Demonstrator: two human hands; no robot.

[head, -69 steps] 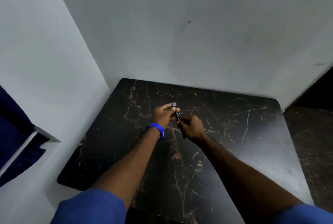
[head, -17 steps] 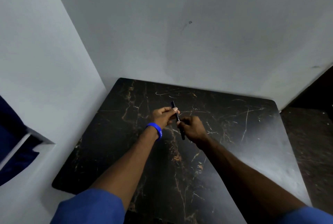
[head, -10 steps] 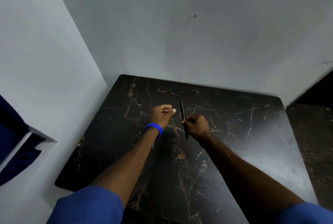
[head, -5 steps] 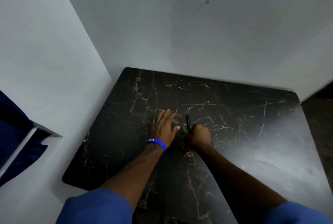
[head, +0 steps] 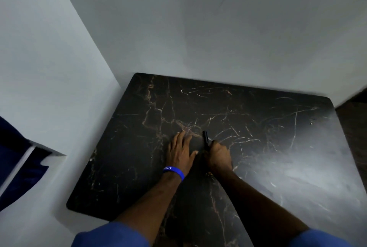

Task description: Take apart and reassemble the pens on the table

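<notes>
A slim black pen [head: 205,137] sticks out of my right hand [head: 218,155], which is shut around its lower part and rests low on the black marble table [head: 278,147]. The pen's far end points away from me, close to the tabletop. My left hand [head: 181,150], with a blue wristband, lies flat on the table just left of the pen, fingers spread and holding nothing. No other pen or loose pen part is visible.
White walls close in the table at the back and on the left. A dark blue cloth [head: 17,167] hangs at the far left beside a white ledge. Dark floor [head: 353,117] shows past the table's right edge.
My left hand let go of the pen, opened and came down flat on the table. My right hand lowered with the pen toward the tabletop. The camera tilted down.
</notes>
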